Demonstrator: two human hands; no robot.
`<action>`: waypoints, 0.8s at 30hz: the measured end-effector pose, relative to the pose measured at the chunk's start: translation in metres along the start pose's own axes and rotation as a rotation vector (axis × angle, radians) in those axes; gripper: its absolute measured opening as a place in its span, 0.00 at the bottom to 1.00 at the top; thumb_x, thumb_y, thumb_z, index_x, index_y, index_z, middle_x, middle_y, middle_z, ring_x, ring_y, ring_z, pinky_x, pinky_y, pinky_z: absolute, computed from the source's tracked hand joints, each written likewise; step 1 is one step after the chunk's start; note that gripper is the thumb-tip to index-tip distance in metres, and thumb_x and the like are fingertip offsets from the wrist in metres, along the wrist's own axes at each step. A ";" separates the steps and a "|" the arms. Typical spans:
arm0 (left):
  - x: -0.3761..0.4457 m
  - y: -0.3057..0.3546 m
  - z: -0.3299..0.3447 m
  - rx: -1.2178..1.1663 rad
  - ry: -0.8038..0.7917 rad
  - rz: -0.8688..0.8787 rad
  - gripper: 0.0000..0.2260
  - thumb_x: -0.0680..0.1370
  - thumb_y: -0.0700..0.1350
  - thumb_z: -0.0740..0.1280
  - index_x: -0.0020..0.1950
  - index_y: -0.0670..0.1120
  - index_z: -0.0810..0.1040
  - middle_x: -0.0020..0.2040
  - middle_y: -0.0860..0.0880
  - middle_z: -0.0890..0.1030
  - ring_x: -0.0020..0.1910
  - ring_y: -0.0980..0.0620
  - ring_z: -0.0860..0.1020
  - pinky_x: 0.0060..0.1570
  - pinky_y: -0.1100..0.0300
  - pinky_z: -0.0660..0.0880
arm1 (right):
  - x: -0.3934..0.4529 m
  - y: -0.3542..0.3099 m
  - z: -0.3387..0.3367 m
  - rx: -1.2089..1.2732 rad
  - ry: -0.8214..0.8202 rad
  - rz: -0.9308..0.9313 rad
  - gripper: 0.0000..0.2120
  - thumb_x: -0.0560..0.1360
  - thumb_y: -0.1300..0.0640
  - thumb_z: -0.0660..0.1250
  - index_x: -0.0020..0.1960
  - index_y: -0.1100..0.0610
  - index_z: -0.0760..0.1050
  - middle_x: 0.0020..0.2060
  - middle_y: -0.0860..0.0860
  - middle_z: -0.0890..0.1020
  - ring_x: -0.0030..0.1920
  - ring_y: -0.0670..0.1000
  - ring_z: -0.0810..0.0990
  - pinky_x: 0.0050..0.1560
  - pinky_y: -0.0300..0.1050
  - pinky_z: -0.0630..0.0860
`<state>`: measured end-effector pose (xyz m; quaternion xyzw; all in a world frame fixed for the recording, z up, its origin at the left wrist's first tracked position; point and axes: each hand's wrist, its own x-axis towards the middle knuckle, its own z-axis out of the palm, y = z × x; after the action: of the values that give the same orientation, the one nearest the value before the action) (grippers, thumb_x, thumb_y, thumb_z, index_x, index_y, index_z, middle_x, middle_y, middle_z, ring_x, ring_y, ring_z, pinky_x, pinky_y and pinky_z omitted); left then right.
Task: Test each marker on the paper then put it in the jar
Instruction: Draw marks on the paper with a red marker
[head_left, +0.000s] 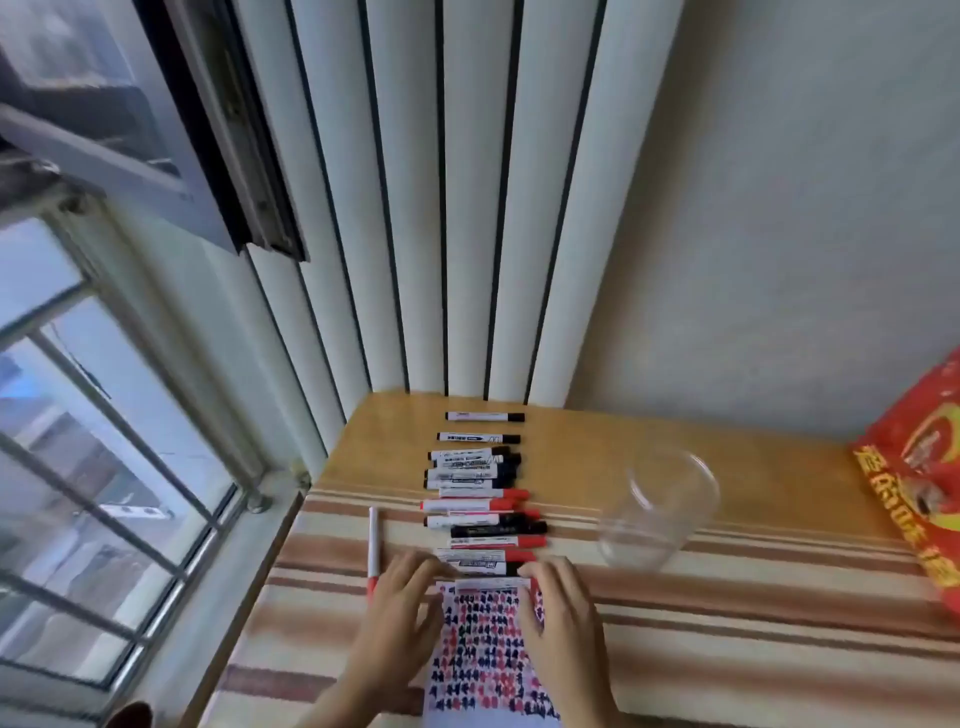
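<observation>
While both hands lay on the striped cloth (727, 597) that covered the near part of the bench (597, 431), the paper (483, 649) was between them, already full of red and dark test marks. The left hand (400, 613) rested at the left edge of the paper with fingers spread and nearly straight, and its fingertips touched the nearest markers. The right hand (566, 623) rested on the right edge of the paper, fingers also relaxed and pointing forward. Whether either hand pinched a marker I could not tell, because the picture was blurred there; both looked released.

A row of markers (478, 499) lay on the bench beyond the paper, each one crosswise, one behind the other toward the wall. The far ones had black caps, the middle ones mostly red caps, and 1 was fully black (498, 530). A single marker with a red cap (373, 551) lay apart, left of the row, pointing lengthwise and just beside the left hand.

The jar (660, 509), clear plastic, stood tilted or blurred to the right of the row, near the right hand but not touching it, and no marker was visible inside.

A red bag with yellow letters (919, 478) was at the right edge of the bench. White vertical blinds (467, 208) hung behind, and a window (104, 389) was at the left.
</observation>
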<state>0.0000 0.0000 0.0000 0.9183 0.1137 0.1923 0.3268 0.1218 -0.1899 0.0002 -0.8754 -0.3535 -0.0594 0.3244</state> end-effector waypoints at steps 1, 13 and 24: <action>-0.004 -0.005 0.008 0.000 0.036 0.023 0.18 0.74 0.38 0.69 0.59 0.56 0.78 0.60 0.64 0.72 0.61 0.59 0.74 0.58 0.59 0.76 | -0.001 0.005 0.005 -0.012 0.024 -0.046 0.08 0.74 0.60 0.72 0.52 0.52 0.78 0.52 0.45 0.78 0.53 0.46 0.78 0.51 0.41 0.79; -0.023 -0.027 0.030 0.087 0.097 0.143 0.05 0.80 0.52 0.65 0.56 0.55 0.76 0.53 0.63 0.73 0.54 0.62 0.72 0.54 0.66 0.71 | -0.021 0.043 0.039 -0.069 0.202 -0.173 0.11 0.76 0.62 0.68 0.57 0.55 0.77 0.53 0.45 0.78 0.50 0.44 0.77 0.52 0.34 0.75; -0.045 -0.026 0.032 0.218 0.040 0.170 0.14 0.80 0.53 0.62 0.62 0.51 0.80 0.59 0.55 0.77 0.57 0.54 0.76 0.57 0.53 0.76 | -0.028 0.041 0.034 -0.222 0.190 -0.129 0.09 0.76 0.61 0.74 0.56 0.55 0.83 0.52 0.46 0.83 0.54 0.52 0.78 0.58 0.48 0.75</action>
<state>-0.0293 -0.0128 -0.0519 0.9507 0.0621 0.2242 0.2051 0.1236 -0.2074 -0.0566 -0.8718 -0.3678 -0.2014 0.2532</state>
